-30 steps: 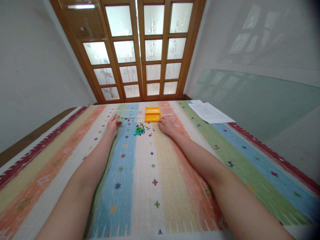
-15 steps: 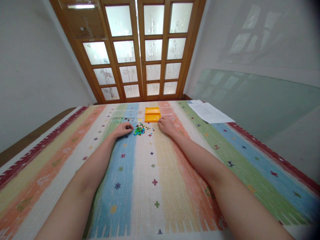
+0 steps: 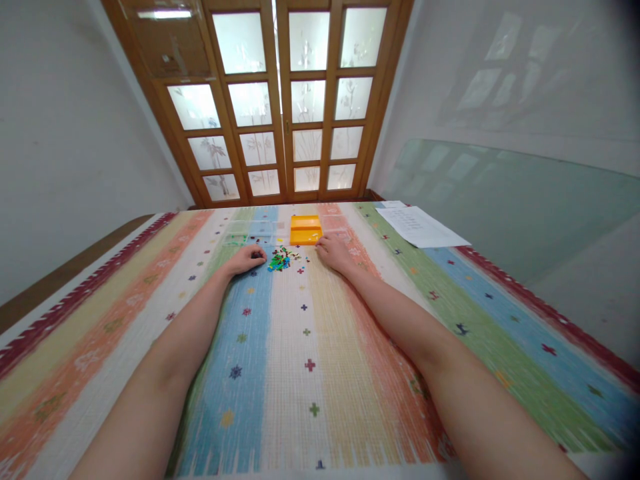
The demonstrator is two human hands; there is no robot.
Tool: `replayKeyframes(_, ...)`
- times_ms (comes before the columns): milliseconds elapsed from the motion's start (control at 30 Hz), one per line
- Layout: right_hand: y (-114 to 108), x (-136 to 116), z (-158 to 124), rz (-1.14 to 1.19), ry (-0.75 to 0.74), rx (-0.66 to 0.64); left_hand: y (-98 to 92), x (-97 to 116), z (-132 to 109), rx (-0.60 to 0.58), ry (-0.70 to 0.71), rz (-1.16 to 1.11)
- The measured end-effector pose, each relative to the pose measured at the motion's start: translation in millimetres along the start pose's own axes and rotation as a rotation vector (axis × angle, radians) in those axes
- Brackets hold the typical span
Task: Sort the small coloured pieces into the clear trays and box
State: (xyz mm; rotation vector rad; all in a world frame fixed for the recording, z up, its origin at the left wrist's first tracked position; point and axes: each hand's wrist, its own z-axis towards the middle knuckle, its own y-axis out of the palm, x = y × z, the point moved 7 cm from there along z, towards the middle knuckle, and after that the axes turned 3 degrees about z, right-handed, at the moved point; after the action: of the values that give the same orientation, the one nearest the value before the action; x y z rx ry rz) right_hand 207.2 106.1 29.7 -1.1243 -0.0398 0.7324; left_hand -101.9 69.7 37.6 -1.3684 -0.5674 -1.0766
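Note:
Small mixed green, blue, dark and yellow pieces lie in a pile [image 3: 280, 260] on the striped cloth. Just left of the pile rests my left hand [image 3: 247, 259], its fingers curled together; what they hold, if anything, is too small to make out. Behind the pile stands a yellow tray [image 3: 305, 237] with a divider and a few pale pieces in its front compartment. My right hand [image 3: 333, 252] is at the tray's front right corner, fingers bent and pressed together, with their tips partly hidden. A clear box [image 3: 237, 239] with green pieces lies behind my left hand.
Another clear container [image 3: 336, 225] sits right of the yellow tray. White paper sheets [image 3: 420, 227] lie at the back right of the striped tablecloth [image 3: 290, 373]. Wooden doors with glass panes stand beyond the table.

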Motion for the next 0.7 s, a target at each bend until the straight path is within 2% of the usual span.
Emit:
replayKeyframes(133,-2,-2,0,-0.007,-0.008,0.009,0.4,3,0,0.016,0.049,0.046)
replayKeyframes(300,-3,-2,-1,0.003,0.014,-0.001,-3.3,-2,1,0.063,0.013,0.019)
replayKeyframes(500,-3,-2,-1,0.019,0.03,-0.02,-4.0,-3,1,0.063,0.104,0.139)
replayKeyframes(700,-1,-1,0,0.007,0.01,-0.019,-14.1,-14,2,0.195,0.008,0.037)
